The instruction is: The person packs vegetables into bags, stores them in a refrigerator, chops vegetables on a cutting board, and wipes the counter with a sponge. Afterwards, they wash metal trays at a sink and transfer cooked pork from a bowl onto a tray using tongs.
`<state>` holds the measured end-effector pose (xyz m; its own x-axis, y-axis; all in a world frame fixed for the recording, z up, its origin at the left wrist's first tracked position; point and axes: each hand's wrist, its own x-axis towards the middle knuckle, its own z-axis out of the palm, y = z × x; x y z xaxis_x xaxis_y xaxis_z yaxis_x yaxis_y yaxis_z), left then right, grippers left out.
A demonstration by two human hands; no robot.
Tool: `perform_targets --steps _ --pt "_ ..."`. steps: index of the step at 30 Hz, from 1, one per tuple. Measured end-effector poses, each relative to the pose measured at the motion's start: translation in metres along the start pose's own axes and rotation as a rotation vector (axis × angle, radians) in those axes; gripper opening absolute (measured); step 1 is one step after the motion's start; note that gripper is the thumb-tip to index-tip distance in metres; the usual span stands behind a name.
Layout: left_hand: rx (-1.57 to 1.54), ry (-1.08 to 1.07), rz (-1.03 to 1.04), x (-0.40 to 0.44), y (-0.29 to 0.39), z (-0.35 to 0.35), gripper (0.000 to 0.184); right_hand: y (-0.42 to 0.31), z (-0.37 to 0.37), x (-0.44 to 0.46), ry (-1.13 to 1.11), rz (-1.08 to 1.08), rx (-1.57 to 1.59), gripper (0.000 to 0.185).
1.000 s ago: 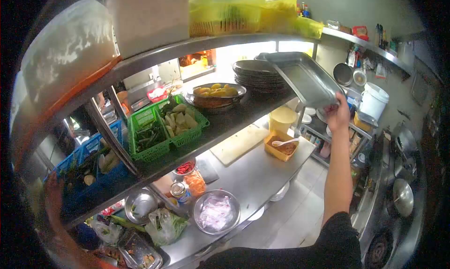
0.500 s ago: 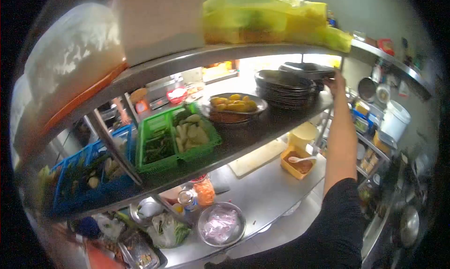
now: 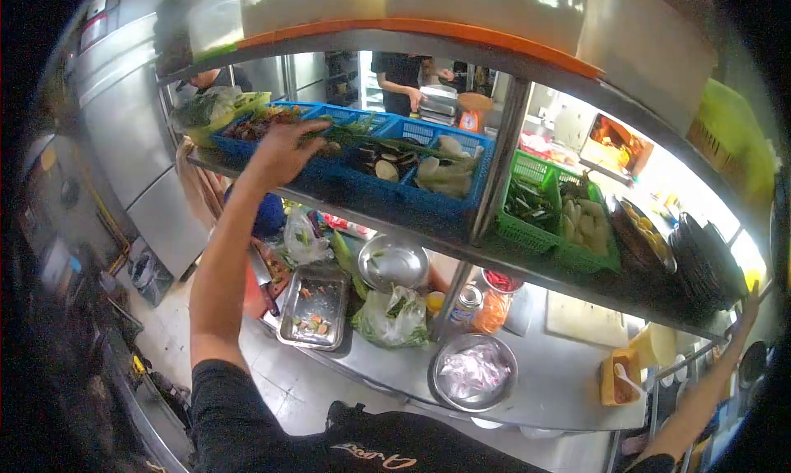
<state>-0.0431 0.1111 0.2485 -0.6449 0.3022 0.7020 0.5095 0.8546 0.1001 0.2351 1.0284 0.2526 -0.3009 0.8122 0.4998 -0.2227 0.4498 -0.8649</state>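
My left hand is over the blue divided basket on the shelf, fingers stretched out and apart beside leafy green herbs. Nothing shows in its grasp. Sliced eggplant and pale vegetable pieces lie in other compartments. At the far right, my right hand is up against the shelf's end, close to the stack of dark plates; its fingers are too blurred to read. Between them stand a green basket of cut vegetables and a plate of yellow pieces.
On the lower counter sit a steel bowl with a plastic bag, a metal tray of scraps, a knife, a white cutting board and a yellow container with a spoon. Behind the shelf a co-worker holds stacked metal containers.
My view has swung left. My left hand and arm have come into view over the blue basket. My right hand stays near the plates at the shelf's right end, now at the frame's edge.
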Motion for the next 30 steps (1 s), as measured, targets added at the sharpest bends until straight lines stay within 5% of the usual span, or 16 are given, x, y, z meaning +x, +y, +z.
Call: perform_targets --steps 4,7,11,13,16,22,24,26,29,30 --pt "0.002 0.042 0.301 0.041 -0.007 0.051 0.026 -0.075 0.023 -0.097 -0.146 -0.093 -0.052 0.048" --pt "-0.109 -0.242 0.192 0.066 -0.026 0.074 0.022 -0.122 0.039 -0.166 -0.378 -0.066 -0.105 0.050" --pt "-0.123 0.017 0.215 0.058 -0.012 0.031 0.017 -0.181 0.114 -0.313 -0.456 -0.281 -0.170 0.053" --pt "-0.091 0.157 0.259 0.037 -0.032 0.010 0.016 -0.179 0.139 -0.367 -0.674 -0.402 -0.133 0.061" --pt "-0.086 0.203 0.268 -0.016 -0.074 -0.037 0.015 -0.173 0.194 -0.469 -0.976 -0.237 0.098 0.065" --pt "-0.278 -0.057 -0.284 -0.160 -0.197 -0.095 0.013 -0.136 0.393 -0.690 -1.543 0.351 0.130 0.049" --pt "-0.323 -0.138 -0.528 -0.217 -0.239 -0.095 0.014 -0.122 0.455 -0.767 -1.684 0.211 0.098 0.044" --pt "-0.331 -0.192 -0.762 -0.274 -0.279 -0.076 0.016 -0.099 0.499 -0.840 -1.649 -0.298 -0.017 0.049" --pt "-0.391 -0.301 -1.080 -0.352 -0.313 -0.037 0.016 -0.100 0.545 -0.903 -1.726 -0.486 -0.173 0.052" --pt "-0.288 -0.295 -0.972 -0.385 -0.326 -0.021 0.015 -0.085 0.557 -0.926 -1.708 -0.596 -0.256 0.054"
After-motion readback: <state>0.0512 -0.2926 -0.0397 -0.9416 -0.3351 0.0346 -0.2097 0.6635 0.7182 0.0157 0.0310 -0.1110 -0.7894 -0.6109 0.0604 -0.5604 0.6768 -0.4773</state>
